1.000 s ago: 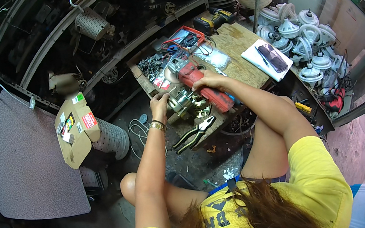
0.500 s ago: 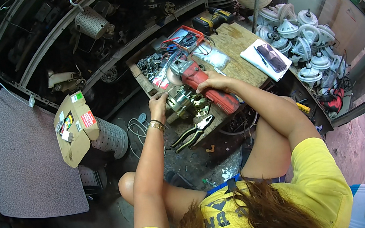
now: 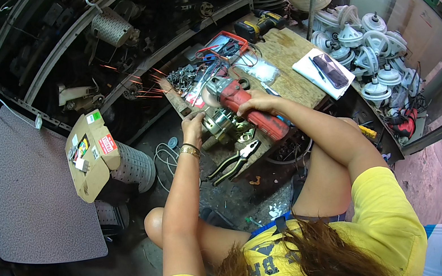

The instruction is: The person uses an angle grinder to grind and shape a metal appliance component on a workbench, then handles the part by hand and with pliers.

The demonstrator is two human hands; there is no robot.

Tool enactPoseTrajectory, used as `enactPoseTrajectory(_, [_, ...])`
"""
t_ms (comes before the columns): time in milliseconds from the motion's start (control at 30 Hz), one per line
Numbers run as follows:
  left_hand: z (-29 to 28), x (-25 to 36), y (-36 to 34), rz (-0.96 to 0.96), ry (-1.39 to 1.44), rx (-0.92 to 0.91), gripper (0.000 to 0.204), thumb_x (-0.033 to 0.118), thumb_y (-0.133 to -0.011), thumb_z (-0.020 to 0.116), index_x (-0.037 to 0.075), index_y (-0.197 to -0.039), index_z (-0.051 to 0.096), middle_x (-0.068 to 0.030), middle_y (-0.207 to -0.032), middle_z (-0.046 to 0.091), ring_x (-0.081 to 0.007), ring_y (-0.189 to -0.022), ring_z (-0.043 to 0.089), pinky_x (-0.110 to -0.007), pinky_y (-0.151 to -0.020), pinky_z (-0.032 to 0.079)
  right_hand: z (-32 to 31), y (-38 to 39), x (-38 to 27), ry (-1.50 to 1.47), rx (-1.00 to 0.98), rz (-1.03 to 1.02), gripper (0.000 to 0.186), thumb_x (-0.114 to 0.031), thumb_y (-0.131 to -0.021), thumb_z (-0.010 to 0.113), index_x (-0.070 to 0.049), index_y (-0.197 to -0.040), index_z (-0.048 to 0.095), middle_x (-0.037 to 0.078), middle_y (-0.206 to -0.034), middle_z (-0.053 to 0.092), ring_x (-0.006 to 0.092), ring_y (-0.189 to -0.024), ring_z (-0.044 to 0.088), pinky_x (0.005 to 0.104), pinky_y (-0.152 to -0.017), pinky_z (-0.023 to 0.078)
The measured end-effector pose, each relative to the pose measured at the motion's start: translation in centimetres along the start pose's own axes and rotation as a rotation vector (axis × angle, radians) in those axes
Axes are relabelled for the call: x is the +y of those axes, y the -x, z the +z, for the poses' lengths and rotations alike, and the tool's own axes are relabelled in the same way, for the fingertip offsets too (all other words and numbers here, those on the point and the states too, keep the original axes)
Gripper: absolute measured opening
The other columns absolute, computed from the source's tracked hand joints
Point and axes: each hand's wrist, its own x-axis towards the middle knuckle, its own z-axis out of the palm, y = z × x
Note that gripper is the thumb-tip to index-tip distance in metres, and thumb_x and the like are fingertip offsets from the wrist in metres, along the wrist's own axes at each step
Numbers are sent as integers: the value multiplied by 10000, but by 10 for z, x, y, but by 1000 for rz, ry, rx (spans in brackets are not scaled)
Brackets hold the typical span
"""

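My right hand point(image 3: 257, 102) is wrapped around the red body of an angle grinder point(image 3: 254, 110), which slants up to the left. The disc of the grinder is at the upper left edge of a round, shiny metal machine part point(image 3: 221, 123) on the bench's near corner. My left hand point(image 3: 194, 124) is closed on the left side of that part; its fingertips are partly hidden. Orange sparks point(image 3: 151, 86) fly off to the upper left. Pliers point(image 3: 236, 162) with dark and yellow-green handles lie spread at the bench's near edge.
The wooden bench point(image 3: 295, 78) carries loose screws point(image 3: 182, 78), a red-rimmed tray point(image 3: 229, 42), a cordless drill point(image 3: 258, 25) and a phone point(image 3: 330, 71) on white paper. White plastic parts point(image 3: 371, 52) are piled to the right. At left stand a cardboard box point(image 3: 92, 157) and perforated drum point(image 3: 134, 169).
Sparks now stream to the upper left from the grinder; none showed before. The grinder and my right hand have shifted very slightly left. My left hand stays on the metal part.
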Motion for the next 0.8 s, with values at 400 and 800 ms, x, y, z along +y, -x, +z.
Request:
enactPoseTrajectory(400, [1,-1,2,-6,75,1,222,84,-812,683,-37,-997,662,-59,-938,667,-143,-874,597,-272,-812,451,4,-10,-4,-73,-10,14,534,-180,-640,784,7,-1088,560,118,-875,639,196,-705,645,335,-635,544])
enactPoseTrajectory(800, [1,-5,1,22,72,34,199,64,-800,668,-48,-964,677,-86,-899,681,-155,-813,615,-276,-766,470,-2,-11,-7,-59,47,-20,634,-200,-611,795,19,-1141,524,130,-925,629,205,-762,640,345,-663,540])
